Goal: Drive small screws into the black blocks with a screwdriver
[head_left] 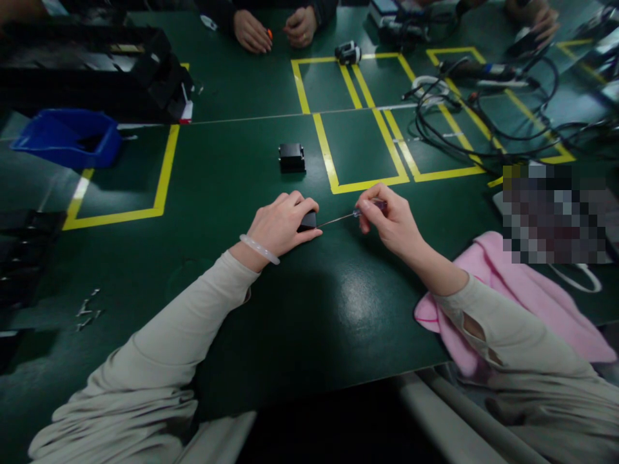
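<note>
My left hand [284, 222] is closed around a small black block [307, 222] on the green table, and the fingers cover much of it. In my right hand [389, 216] is a screwdriver [338, 220] with a clear handle, mostly hidden by the fingers. Its thin metal shaft points left, and the tip meets the right side of the block near my left thumb. A similar black block [291, 158] with small silver parts at its sides stands on the table just beyond my left hand.
Small metal pieces [88, 310] lie at the left, below a blue bin [72, 138] and black housings [145, 71]. A pink cloth [503, 277] lies by my right forearm. Cables [488, 151] coil at the right. Across the table are a co-worker's hands [254, 32].
</note>
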The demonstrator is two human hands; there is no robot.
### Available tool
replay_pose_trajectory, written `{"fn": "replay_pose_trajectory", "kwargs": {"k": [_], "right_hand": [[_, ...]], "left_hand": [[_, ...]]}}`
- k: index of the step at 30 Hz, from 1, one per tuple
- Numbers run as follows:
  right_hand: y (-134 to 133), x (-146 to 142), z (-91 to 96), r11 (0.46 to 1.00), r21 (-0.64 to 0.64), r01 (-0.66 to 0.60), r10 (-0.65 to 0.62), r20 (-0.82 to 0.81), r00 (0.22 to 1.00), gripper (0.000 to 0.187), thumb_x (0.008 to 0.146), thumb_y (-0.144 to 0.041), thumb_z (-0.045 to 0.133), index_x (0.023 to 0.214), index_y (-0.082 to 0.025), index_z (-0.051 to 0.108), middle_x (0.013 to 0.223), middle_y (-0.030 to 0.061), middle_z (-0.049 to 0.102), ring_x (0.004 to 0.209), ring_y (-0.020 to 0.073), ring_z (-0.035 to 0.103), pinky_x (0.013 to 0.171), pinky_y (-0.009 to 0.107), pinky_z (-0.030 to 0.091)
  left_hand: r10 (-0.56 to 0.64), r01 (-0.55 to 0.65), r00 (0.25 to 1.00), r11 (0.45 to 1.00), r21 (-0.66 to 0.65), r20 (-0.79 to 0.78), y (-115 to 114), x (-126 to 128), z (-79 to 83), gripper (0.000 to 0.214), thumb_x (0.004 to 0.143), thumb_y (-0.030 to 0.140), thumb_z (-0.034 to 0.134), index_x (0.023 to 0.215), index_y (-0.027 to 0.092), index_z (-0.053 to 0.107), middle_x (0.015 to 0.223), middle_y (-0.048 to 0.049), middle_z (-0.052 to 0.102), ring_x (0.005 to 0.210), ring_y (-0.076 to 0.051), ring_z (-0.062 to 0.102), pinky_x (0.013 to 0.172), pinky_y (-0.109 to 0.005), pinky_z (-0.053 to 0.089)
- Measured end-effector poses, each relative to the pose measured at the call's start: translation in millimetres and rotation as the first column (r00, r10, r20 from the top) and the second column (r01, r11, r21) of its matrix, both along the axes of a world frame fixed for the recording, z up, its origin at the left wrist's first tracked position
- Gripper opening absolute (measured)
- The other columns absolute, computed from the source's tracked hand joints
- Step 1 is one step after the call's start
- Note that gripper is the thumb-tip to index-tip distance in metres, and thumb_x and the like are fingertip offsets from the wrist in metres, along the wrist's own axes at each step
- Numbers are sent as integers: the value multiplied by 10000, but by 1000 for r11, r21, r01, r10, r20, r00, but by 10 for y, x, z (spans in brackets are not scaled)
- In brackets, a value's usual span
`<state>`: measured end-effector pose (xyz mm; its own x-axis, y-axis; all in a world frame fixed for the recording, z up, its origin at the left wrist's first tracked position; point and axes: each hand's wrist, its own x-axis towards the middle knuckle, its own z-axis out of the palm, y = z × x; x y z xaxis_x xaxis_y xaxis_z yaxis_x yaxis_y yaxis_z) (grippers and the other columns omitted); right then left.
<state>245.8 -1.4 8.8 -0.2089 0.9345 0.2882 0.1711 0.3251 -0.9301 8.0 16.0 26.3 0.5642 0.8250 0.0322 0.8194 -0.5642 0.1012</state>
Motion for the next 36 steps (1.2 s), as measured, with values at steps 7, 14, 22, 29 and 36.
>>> {"fn": "replay_pose_trajectory", "kwargs": {"k": [7,14,22,29,36], "right_hand": [[-5,-7,12,1000,-24,-15,14,-61,998,277,920,-479,656,963,-233,537,619,-71,567,504,92,547,523,247,439],[9,3,-20,999,-37,-17,15,-59,998,257,944,-458,626,908,-217,546,528,-88,482,418,84,483,441,245,366],[10,1,-28,999,-45,-13,11,-51,999,242,946,-464,625,945,-239,535,527,-90,508,454,99,512,495,259,415],[14,5,-23,999,-30,-15,13,-66,998,270,919,-462,657,1000,-243,522,585,-84,513,478,105,529,498,268,426],[22,1,-39,998,-66,7,-10,-46,999,259,942,-479,622,935,-240,522,489,-112,429,409,92,475,449,249,384]], "left_hand": [[-11,11,1000,1000,17,2,3,-4,-10,392,902,505,648,1186,243,578,1146,-61,596,1039,-241,577,644,-292,455],[-8,8,1000,1000,16,1,4,-4,-16,388,904,516,643,1178,248,580,1133,-56,596,1035,-235,578,639,-286,444],[-16,16,1000,1000,21,6,11,-10,-21,386,906,510,644,1181,246,577,1136,-58,597,1024,-235,580,627,-279,429],[-21,21,1000,999,35,14,8,-12,-25,382,897,505,658,1164,243,580,1122,-57,599,1020,-237,581,618,-274,420],[-17,17,1000,999,29,9,4,-4,-13,388,901,511,651,1174,245,580,1128,-55,599,1019,-232,585,615,-281,420]]}}
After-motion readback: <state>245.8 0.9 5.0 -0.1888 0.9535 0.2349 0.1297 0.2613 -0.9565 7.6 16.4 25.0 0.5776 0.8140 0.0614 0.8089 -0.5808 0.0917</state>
